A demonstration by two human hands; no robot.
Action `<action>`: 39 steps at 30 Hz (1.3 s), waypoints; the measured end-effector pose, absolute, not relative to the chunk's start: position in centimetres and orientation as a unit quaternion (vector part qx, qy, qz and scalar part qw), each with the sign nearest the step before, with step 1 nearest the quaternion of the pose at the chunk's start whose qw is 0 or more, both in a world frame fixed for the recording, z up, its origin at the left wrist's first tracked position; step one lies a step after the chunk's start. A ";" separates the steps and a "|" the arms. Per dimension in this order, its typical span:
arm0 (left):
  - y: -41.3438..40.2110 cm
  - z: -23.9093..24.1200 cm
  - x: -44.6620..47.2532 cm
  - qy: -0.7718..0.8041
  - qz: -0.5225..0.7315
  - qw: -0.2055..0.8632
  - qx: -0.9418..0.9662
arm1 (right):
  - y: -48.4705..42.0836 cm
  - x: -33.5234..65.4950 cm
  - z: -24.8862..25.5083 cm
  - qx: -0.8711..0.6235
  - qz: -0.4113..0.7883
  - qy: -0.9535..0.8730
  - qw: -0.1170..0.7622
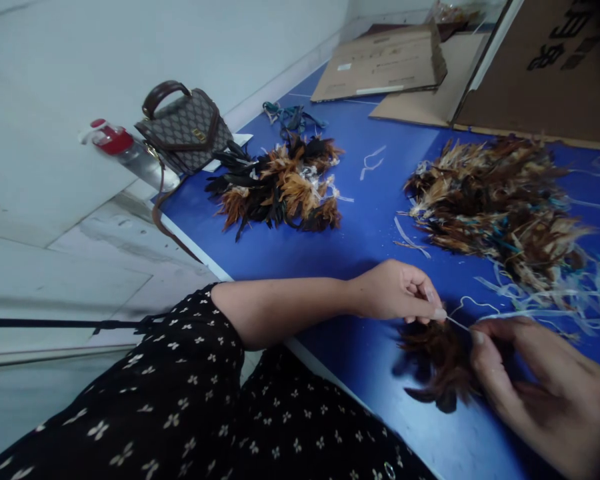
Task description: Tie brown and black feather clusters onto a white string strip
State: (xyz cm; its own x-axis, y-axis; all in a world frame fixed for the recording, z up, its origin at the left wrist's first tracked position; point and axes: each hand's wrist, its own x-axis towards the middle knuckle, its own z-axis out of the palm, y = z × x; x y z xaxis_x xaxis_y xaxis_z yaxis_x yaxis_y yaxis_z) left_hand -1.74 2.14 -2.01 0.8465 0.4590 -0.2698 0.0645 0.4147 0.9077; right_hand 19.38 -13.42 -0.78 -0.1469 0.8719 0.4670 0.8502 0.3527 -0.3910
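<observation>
My left hand (400, 293) is closed in a pinch at the top of a bunch of dark brown feathers (437, 367), which hangs down over the blue table. A thin white string (457, 324) runs from its fingertips across to my right hand (545, 380). There the thumb and forefinger pinch the string's other part. A loose curl of the string rises between the hands. How the string meets the feathers is hidden behind my left fingers.
Brown feathers with white strips (500, 200) are heaped at right on the blue table (375, 227). Black and tan bunches (280, 187) lie at left, near a handbag (185, 127) and a bottle (130, 153). Cardboard (380, 63) and a large box (555, 73) stand behind.
</observation>
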 end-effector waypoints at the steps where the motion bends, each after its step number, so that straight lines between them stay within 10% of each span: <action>1: 2.2 -2.1 -1.7 0.252 0.123 0.803 0.525 | -13.5 19.4 -0.7 -0.559 0.031 -0.763 0.322; 39: 1.3 -3.5 -2.0 0.021 0.383 0.302 0.873 | -13.0 19.1 -2.1 -0.667 0.317 -0.521 0.427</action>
State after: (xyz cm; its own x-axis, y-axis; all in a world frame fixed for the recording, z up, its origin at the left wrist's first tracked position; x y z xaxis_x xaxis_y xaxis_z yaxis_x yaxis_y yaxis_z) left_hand -1.97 1.31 -3.50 0.7052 0.2683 0.6562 -0.1945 -0.8169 0.5430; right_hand 19.09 -13.05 -2.05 0.2546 0.9668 0.0220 0.4246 -0.0913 -0.9008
